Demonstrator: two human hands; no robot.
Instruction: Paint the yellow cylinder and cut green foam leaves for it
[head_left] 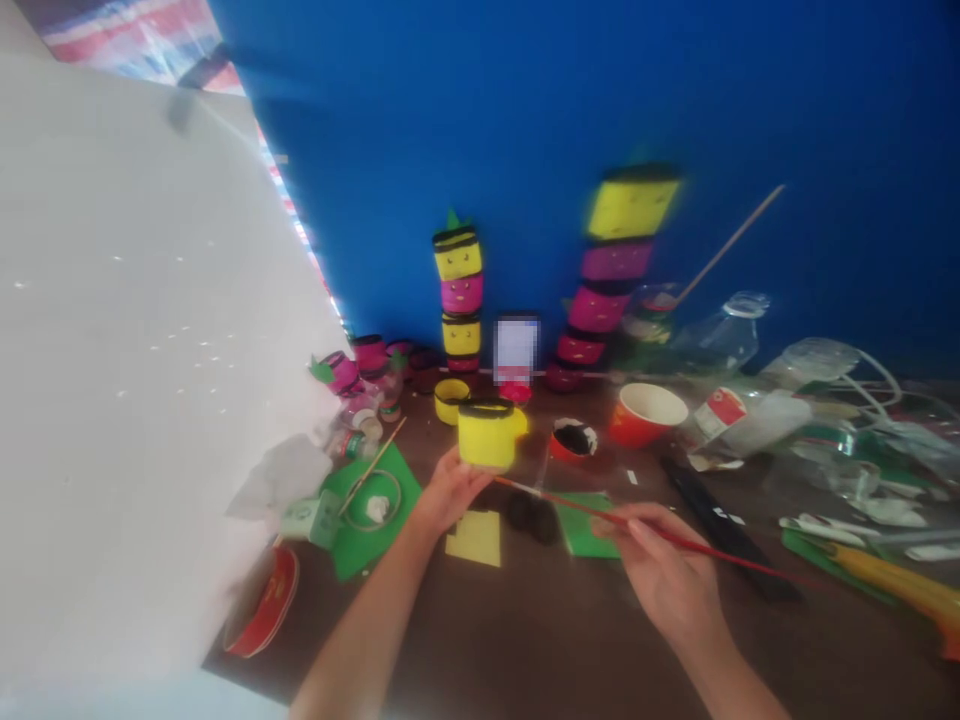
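My left hand point(455, 490) grips a yellow painted cup point(486, 438) with a black rim from below, holding it up over the table. In my right hand point(667, 560) is a long red paintbrush point(577, 505), pinched near its middle. The brush tip points left and meets the lower edge of the yellow cup; whether it touches is too blurred to tell. Behind the cup stands a yellow ring point(451, 402). A small red pot point(574, 440) with black paint inside sits to the right of the cup.
Two stacks of yellow and pink painted cups, a shorter stack point(460, 295) and a taller stack point(611, 280), stand against the blue wall. A red paper cup point(646, 415), clear bottles and scraps crowd the right. Green paper point(386, 535) and a yellow-handled cutter point(892, 578) lie about.
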